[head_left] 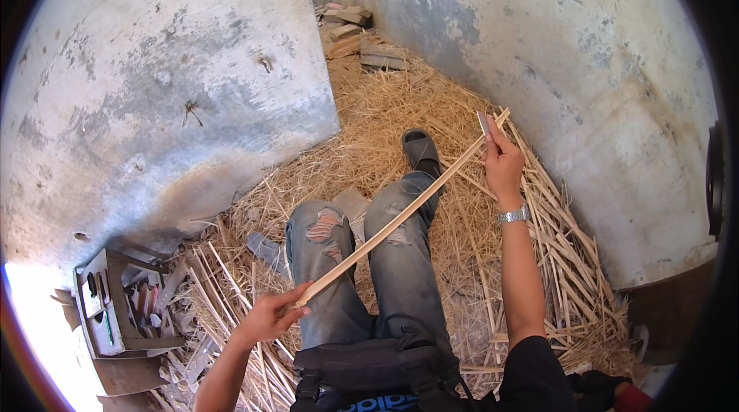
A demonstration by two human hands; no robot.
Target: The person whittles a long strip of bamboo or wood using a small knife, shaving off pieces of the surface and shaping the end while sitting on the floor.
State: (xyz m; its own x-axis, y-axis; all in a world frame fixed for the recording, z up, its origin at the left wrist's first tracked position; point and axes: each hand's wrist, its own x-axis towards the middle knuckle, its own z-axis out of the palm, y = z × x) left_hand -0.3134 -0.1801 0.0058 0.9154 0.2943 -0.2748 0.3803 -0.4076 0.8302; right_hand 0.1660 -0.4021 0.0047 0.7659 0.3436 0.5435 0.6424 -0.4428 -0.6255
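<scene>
Wooden strip (396, 220), long, pale and narrow, is held up at a slant across the person's legs, its near end at the lower left and its far end at the upper right, close to the wall. The left hand (273, 313) has its fingers pinching the near end, just beside the left thigh. The right hand (504, 166) reaches forward with its fingers curled in around a knife (483, 123), whose short flat blade points up and away beside the far part of the strip; whether the edge touches the wood, I cannot tell. A silver wristwatch (513, 214) circles the right wrist. Beneath the strip are grey jeans (331, 320) torn at the knees, and past them a dark sandal (421, 150) on the right foot. Straw-coloured shavings (369, 108) cover the floor around the legs. Many split sticks (566, 262) lie heaped along the right-hand wall (585, 81), and more thin slats (219, 289) lie near the left hand. Farther left, an open wooden box (117, 344) holds a jumble of small items too small to make out. Bricks (381, 58) are piled at the far end, between the right-hand wall and a stained, peeling wall panel (146, 96) on the left. A black waist bag (369, 370) sits across the lap.
</scene>
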